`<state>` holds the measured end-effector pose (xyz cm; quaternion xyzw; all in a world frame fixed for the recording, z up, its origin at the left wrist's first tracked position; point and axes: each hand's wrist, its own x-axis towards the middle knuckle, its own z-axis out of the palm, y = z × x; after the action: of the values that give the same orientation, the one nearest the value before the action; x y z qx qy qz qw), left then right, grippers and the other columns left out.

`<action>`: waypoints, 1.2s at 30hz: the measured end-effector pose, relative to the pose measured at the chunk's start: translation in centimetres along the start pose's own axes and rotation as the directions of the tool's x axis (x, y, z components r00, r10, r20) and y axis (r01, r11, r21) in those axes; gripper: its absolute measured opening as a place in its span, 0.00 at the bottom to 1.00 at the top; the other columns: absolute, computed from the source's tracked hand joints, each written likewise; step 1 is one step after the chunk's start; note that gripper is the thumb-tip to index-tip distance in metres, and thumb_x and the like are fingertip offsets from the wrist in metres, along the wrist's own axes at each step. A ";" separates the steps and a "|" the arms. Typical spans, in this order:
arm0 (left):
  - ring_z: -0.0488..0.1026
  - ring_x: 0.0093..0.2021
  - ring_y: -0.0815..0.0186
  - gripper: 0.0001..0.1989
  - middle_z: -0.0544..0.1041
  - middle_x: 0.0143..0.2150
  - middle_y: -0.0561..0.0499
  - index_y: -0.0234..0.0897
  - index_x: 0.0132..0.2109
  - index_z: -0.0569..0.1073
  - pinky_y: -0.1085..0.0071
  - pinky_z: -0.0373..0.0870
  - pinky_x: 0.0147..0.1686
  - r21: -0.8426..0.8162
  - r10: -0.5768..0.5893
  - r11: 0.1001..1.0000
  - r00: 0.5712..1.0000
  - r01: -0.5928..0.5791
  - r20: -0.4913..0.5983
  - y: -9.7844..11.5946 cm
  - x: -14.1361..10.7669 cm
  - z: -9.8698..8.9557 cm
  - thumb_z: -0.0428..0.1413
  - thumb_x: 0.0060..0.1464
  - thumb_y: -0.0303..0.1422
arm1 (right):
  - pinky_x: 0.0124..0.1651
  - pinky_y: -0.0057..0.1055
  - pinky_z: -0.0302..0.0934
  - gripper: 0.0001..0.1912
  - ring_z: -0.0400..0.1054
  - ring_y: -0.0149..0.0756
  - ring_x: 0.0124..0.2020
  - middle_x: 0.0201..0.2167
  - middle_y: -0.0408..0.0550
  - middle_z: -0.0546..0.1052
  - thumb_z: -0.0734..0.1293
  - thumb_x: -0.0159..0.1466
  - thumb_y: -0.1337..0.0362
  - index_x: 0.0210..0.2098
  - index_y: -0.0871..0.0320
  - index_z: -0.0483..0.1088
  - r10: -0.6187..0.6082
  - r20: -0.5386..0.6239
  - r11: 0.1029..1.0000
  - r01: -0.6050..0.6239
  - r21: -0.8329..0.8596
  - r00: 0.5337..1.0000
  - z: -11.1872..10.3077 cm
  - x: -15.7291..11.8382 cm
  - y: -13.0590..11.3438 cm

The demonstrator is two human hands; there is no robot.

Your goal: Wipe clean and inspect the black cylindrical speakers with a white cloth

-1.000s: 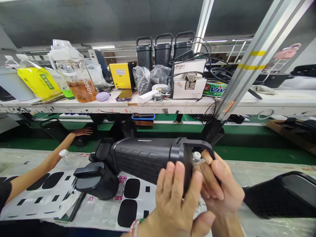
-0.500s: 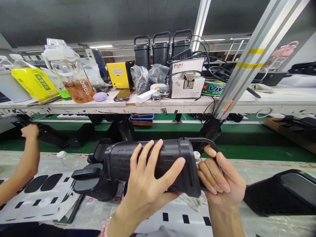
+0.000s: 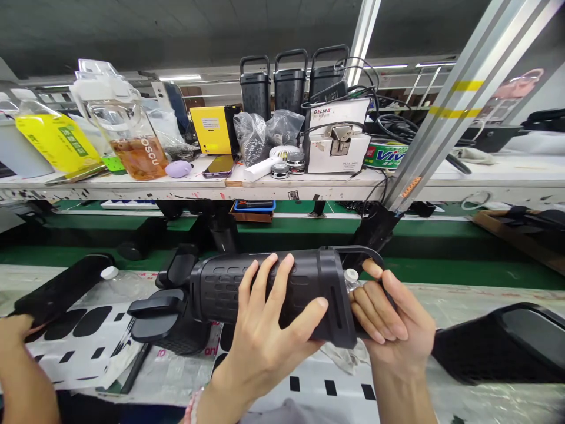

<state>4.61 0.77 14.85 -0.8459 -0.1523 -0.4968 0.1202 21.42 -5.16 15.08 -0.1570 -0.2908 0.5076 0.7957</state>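
A black cylinder-like housing (image 3: pixel 220 288) with a patterned side and a carry handle (image 3: pixel 359 250) lies sideways in front of me. My left hand (image 3: pixel 269 318) is laid over its body, fingers spread across the top and thumb toward the rim, gripping it. At the handle end, my right hand (image 3: pixel 388 312) has its fingers curled around the handle, beside the open-looking end; what its fingertips touch inside is hidden. Another black housing (image 3: pixel 172 324) stands just left of the one I hold. A further black housing with a handle (image 3: pixel 507 347) lies to my right.
At the left, a co-worker's hand (image 3: pixel 15 335) holds another black housing (image 3: pixel 66 288). A clear bottle (image 3: pixel 123 282) lies near white sheets with black pads (image 3: pixel 88 347). The shelf (image 3: pixel 265 191) carries a drink jug (image 3: pixel 132 141), a yellow box (image 3: pixel 214 132) and a white box (image 3: pixel 338 141).
The co-worker's hand has come nearer along the left side, bringing a black housing onto the bench. My hands keep their hold on the housing, with hardly any shift.
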 end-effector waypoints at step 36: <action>0.71 0.58 0.54 0.31 0.80 0.47 0.45 0.42 0.53 0.75 0.54 0.69 0.56 -0.651 -0.834 0.345 0.540 0.676 0.118 -6.4 -2.4 -3.6 0.36 0.63 0.54 | 0.08 0.14 0.51 0.10 0.43 0.20 0.05 0.06 0.32 0.62 0.70 0.60 0.65 0.39 0.46 0.68 -0.099 -0.410 0.990 0.130 0.048 0.907 -6.2 -0.9 -3.2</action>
<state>-1.79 5.10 14.74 -0.5972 -0.3373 -0.6097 -0.3973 27.32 -7.04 11.71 -0.2120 -0.1085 0.4269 0.8724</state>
